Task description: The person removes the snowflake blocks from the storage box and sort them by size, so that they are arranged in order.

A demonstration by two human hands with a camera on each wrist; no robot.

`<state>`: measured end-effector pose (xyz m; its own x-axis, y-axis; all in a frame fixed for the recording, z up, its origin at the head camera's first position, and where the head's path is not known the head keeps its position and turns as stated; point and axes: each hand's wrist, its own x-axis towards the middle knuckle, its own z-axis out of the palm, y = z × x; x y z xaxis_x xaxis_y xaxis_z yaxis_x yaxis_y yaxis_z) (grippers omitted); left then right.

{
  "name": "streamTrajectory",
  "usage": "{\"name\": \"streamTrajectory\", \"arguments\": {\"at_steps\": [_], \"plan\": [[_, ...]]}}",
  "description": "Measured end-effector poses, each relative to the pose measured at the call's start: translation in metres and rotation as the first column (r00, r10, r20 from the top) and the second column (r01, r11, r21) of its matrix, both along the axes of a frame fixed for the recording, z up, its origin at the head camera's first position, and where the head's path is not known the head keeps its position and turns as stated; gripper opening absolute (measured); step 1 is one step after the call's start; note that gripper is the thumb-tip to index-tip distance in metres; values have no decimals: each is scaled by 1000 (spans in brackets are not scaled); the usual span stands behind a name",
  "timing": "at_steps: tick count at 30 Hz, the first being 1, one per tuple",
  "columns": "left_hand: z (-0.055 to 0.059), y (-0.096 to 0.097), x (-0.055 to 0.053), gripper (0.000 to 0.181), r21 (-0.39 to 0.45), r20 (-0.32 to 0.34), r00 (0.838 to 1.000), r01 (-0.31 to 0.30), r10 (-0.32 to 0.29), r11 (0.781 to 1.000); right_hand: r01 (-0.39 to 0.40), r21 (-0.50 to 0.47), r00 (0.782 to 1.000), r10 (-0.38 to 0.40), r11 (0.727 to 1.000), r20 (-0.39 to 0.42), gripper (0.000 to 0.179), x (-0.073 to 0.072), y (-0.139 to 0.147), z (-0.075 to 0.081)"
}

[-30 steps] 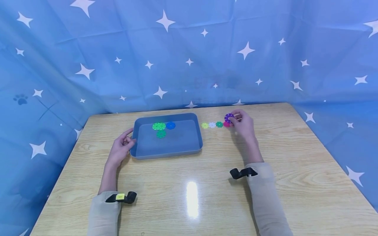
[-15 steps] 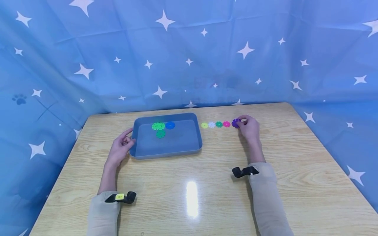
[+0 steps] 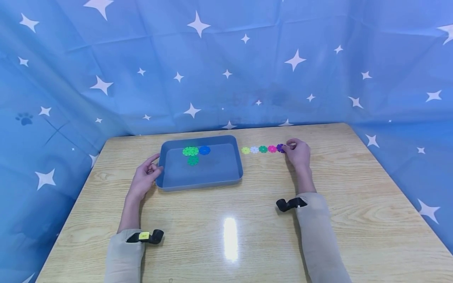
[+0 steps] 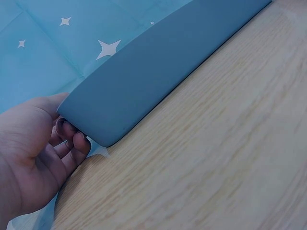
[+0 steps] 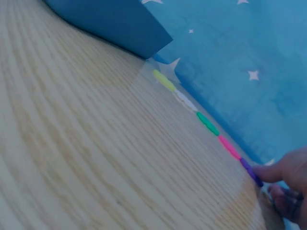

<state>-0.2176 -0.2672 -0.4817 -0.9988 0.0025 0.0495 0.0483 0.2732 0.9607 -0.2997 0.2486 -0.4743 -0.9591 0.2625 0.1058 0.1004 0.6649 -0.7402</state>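
In the head view my left hand [image 3: 142,179] holds the left end of a blue-grey tray [image 3: 212,173], thumb at the rim. The left wrist view shows its other fingers curled against the tray's end. To the right of the tray, my right hand [image 3: 299,154] pinches a purple snowflake disc [image 3: 280,148] flat at the table. That disc ends a row with a pink disc [image 3: 272,149], a dark green disc [image 3: 263,149], a white disc [image 3: 254,149] and a yellow disc [image 3: 245,150]. In the right wrist view the purple disc [image 5: 251,172] appears to touch the pink one.
Inside the tray lie overlapping light green discs [image 3: 190,151], a blue disc [image 3: 204,150] and a green disc [image 3: 192,160]. A blue star-patterned curtain [image 3: 226,94] hangs right behind the wooden table [image 3: 255,228].
My right hand has lowered the purple disc from above the pink one to the table on its right, then slid it left against the row. My left hand and the tray have stayed put.
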Motion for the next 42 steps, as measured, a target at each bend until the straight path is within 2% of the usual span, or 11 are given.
{"name": "streamTrajectory", "arguments": {"at_steps": [11, 17, 24, 32, 36, 42], "plan": [[-2, 0, 1, 56, 0, -14, 1000, -5, 5, 1000, 57, -67, 998, -57, 996, 10, 36, 1, -1, 5], [-2, -1, -1, 56, -13, -16, 1000, 6, -6, 1000, 44, -75, 998, -46, 996, -33, 32, 2, -10, 10], [-2, -1, -1, 56, -25, -15, 1000, 4, -5, 1000, -39, -117, 997, 32, 992, -68, 30, 4, -29, 19], [-2, -1, 0, 56, -18, -13, 1000, 2, -2, 1000, -129, -103, 988, 119, 986, -100, 28, 5, -56, 31], [-1, -1, 0, 56, -15, -16, 1000, 5, -5, 1000, -194, -92, 976, 183, 977, -117, 27, 8, -73, 34], [0, -1, 0, 56, -9, -23, 1000, 13, -13, 1000, -297, -80, 947, 283, 952, -149, 26, 14, -99, 39]]}}
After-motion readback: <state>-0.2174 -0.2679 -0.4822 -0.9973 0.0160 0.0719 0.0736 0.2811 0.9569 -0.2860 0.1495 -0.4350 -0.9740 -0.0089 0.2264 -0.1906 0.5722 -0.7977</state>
